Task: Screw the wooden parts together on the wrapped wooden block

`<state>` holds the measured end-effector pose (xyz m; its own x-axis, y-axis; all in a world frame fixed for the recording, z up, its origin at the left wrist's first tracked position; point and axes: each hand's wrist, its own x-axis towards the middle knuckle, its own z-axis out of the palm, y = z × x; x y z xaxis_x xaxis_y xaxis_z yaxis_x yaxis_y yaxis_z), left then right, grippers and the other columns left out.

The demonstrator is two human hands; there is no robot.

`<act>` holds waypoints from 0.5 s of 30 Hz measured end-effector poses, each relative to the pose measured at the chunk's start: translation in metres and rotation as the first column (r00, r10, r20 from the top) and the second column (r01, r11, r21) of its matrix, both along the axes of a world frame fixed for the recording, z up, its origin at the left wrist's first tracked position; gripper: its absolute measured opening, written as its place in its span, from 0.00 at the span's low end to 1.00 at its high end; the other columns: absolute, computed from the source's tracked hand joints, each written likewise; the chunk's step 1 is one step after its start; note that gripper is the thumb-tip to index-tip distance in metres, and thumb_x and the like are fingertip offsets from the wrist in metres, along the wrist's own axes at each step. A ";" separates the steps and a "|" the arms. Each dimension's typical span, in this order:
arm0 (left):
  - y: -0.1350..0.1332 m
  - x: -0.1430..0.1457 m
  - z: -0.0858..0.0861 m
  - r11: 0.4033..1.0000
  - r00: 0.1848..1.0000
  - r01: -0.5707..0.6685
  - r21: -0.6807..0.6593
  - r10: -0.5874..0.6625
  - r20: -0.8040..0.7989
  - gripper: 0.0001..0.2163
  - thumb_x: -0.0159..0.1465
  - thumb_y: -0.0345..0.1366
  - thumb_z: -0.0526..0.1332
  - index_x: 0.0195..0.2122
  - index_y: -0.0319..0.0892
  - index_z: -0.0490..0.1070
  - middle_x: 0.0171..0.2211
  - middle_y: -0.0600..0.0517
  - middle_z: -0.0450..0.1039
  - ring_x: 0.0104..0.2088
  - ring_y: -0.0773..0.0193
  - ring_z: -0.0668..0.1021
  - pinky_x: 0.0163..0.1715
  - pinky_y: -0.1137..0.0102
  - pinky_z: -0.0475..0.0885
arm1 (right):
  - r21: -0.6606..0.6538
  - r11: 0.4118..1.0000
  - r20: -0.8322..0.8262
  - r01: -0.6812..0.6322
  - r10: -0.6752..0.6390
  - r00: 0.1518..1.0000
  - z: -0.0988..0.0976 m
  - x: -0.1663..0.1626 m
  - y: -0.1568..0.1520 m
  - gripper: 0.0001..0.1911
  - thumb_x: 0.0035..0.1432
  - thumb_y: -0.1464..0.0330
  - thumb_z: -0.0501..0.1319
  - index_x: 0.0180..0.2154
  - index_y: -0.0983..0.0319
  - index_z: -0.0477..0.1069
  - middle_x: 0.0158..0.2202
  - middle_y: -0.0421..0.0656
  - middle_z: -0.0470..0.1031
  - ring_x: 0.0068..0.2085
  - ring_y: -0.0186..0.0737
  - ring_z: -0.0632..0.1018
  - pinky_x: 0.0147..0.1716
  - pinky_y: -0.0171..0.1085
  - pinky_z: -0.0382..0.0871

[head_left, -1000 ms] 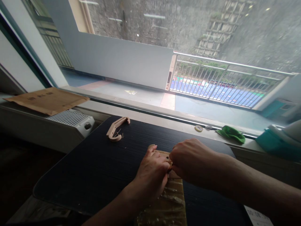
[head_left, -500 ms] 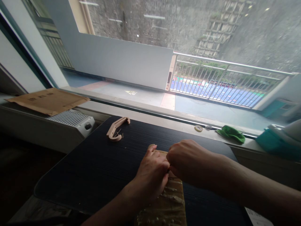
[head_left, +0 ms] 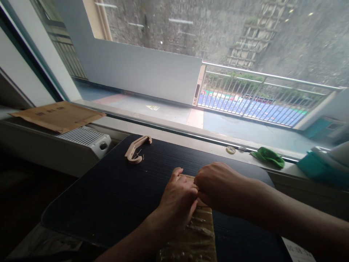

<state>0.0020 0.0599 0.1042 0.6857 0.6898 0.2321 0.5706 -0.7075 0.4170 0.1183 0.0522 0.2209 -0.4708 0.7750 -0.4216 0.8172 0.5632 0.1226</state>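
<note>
My left hand (head_left: 178, 198) is closed over a pale wooden piece (head_left: 188, 177) on the near part of the table, its thumb and fingers around the edge. Most of that piece is hidden under my hands. Pressed against it from the other side, my right hand (head_left: 215, 183) is curled into a fist; whatever its fingers hold is out of sight. Beneath both hands lies a block wrapped in shiny brown tape (head_left: 200, 233). Farther off rests a curved wooden piece with hooked ends (head_left: 133, 149), with several small nails or screws (head_left: 139, 153) beside it.
The black table (head_left: 103, 189) has rounded corners and meets the windowsill (head_left: 169, 140). On the sill are a tape roll (head_left: 230, 150), a green cloth (head_left: 268, 158) and a teal container (head_left: 313, 167). A brown envelope (head_left: 60, 116) lies over a white slatted unit (head_left: 84, 136) at left.
The view has shifted very slightly. Both hands stay at the wooden piece, with only a small movement of the fingers where they meet.
</note>
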 end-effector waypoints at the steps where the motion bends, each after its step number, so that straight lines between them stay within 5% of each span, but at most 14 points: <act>1: 0.000 0.000 0.001 1.000 1.000 0.001 -0.002 -0.001 0.003 0.06 0.56 0.28 0.58 0.32 0.44 0.72 0.34 0.52 0.74 0.43 0.60 0.72 0.57 0.56 0.48 | -0.018 1.000 0.018 0.015 -0.014 1.000 0.002 -0.001 0.000 0.06 0.54 0.73 0.58 0.29 0.64 0.75 0.24 0.44 0.75 0.27 0.35 0.74 0.20 0.33 0.52; 7: 0.000 0.000 -0.003 1.000 0.999 -0.002 0.012 0.002 0.037 0.06 0.56 0.28 0.59 0.33 0.45 0.71 0.33 0.54 0.74 0.42 0.60 0.72 0.57 0.55 0.49 | -0.099 0.993 0.103 0.071 -0.061 0.993 0.018 -0.007 0.000 0.06 0.52 0.73 0.60 0.34 0.63 0.74 0.32 0.44 0.75 0.31 0.36 0.75 0.23 0.31 0.55; 15: 0.000 0.001 -0.006 0.999 0.999 -0.011 0.035 0.009 0.035 0.04 0.56 0.29 0.60 0.31 0.44 0.71 0.34 0.53 0.74 0.42 0.60 0.72 0.56 0.56 0.49 | -0.084 0.996 -0.022 -0.019 0.017 1.000 0.007 0.002 0.005 0.07 0.53 0.76 0.57 0.29 0.65 0.74 0.31 0.44 0.75 0.28 0.32 0.72 0.23 0.31 0.54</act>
